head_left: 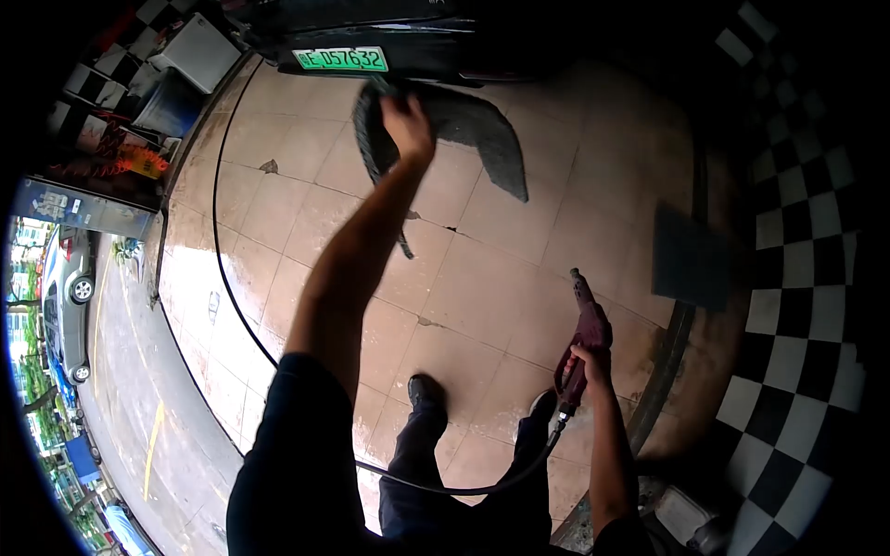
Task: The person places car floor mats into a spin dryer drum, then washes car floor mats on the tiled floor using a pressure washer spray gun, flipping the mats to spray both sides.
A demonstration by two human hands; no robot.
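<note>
Hands [413, 132] grip a curved dark-grey mat [471, 119] and maroon spray gun [590, 326].

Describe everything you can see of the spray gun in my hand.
The spray gun is dark maroon and plastic-looking, with a narrow, darker nozzle aimed forward. Your right hand wraps its handle, hiding part of it. A metallic-looking fitting at its base joins a black hose. It is held above the tiled floor; no spray is visible.
</note>
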